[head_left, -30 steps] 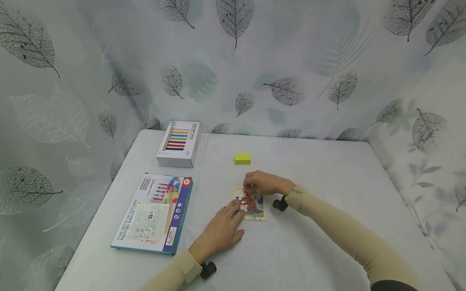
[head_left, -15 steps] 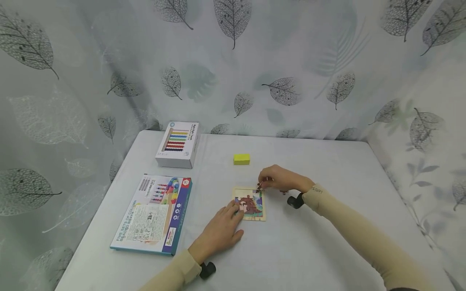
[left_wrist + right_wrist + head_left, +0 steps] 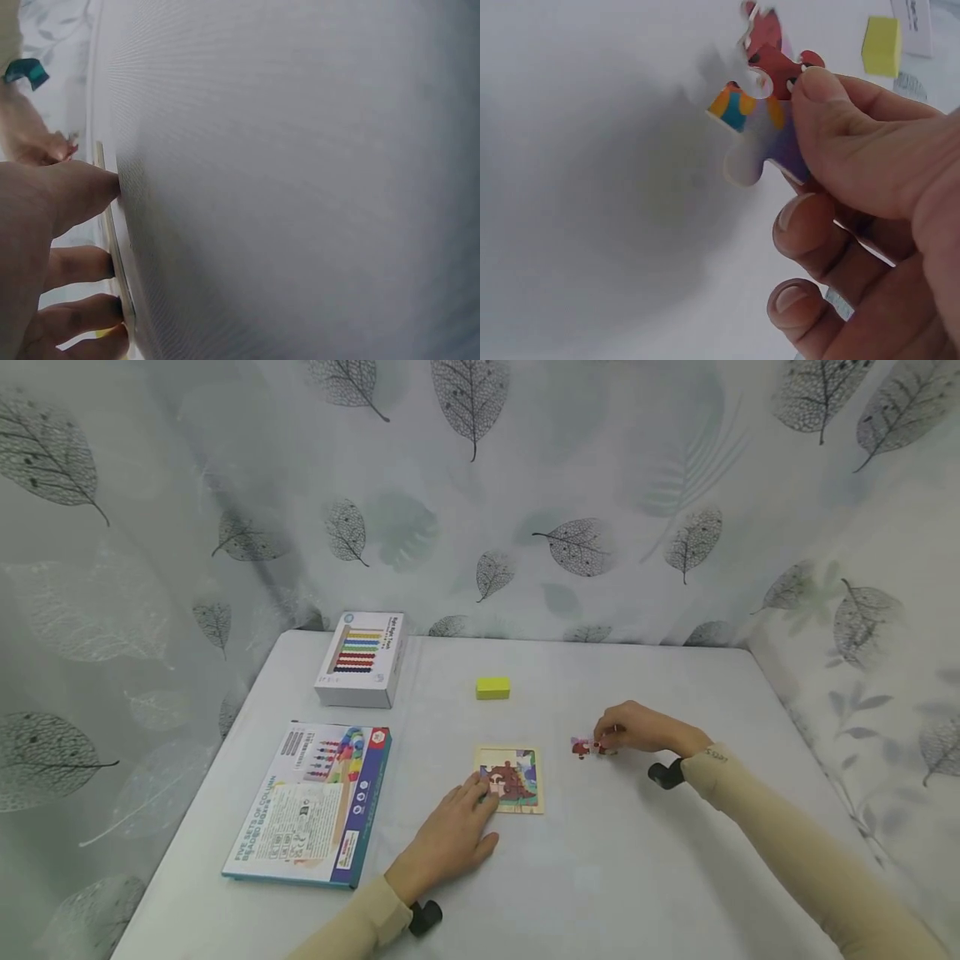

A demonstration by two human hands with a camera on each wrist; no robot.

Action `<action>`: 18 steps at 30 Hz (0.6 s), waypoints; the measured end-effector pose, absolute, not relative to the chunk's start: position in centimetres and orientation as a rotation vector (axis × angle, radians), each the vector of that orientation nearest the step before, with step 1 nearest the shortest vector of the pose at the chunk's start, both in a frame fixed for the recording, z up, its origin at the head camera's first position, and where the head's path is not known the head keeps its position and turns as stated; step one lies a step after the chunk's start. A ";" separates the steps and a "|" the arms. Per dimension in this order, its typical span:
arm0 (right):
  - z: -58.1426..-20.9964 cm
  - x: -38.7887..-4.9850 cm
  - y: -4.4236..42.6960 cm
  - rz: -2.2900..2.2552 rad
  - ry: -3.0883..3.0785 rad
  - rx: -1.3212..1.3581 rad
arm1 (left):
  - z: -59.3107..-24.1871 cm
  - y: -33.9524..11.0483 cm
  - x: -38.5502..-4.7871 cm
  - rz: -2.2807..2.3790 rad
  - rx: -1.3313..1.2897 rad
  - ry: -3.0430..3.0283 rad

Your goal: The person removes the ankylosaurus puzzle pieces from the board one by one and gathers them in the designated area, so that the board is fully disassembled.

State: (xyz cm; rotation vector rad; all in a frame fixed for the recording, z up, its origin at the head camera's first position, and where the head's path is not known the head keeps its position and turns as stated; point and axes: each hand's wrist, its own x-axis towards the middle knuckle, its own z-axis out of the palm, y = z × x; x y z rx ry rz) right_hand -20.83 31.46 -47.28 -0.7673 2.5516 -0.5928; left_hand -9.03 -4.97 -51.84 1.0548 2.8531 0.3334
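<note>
In the head view, a small jigsaw puzzle (image 3: 513, 783) with a brown animal picture lies in a pale wooden tray (image 3: 542, 802). Bare tray shows at its upper left. My left hand (image 3: 448, 837) rests its extended fingertips on the tray's left side; the left wrist view has that hand's fingers along the thin tray edge (image 3: 118, 262). To the right of the tray, my right hand (image 3: 641, 727) pinches a jigsaw piece (image 3: 769, 124) between thumb and index finger. That piece shows purple, orange, blue and red. A loose reddish jigsaw piece (image 3: 580, 747) lies beside this hand.
A yellow block (image 3: 492, 688) stands behind the tray. On the left lie a white box (image 3: 362, 660) with an abacus picture and a larger flat box (image 3: 307, 806) with a beaded-column picture. A leaf-patterned curtain (image 3: 480, 527) hangs behind the white table.
My right hand has moved right, from over the upper part of the puzzle to the loose pieces beside the tray. The left hand has stayed on the tray.
</note>
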 end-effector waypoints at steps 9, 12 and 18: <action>-48.1 -21.0 32.4 -0.596 2.512 -0.662 | -52.1 -5.1 -9.1 0.314 1.077 2.875; -48.3 -21.2 32.1 -0.577 2.526 -0.647 | -52.1 -5.1 -9.1 0.314 1.083 2.881; -48.5 -21.4 31.7 -0.527 2.560 -0.613 | -52.0 -5.2 -9.1 0.324 1.098 2.888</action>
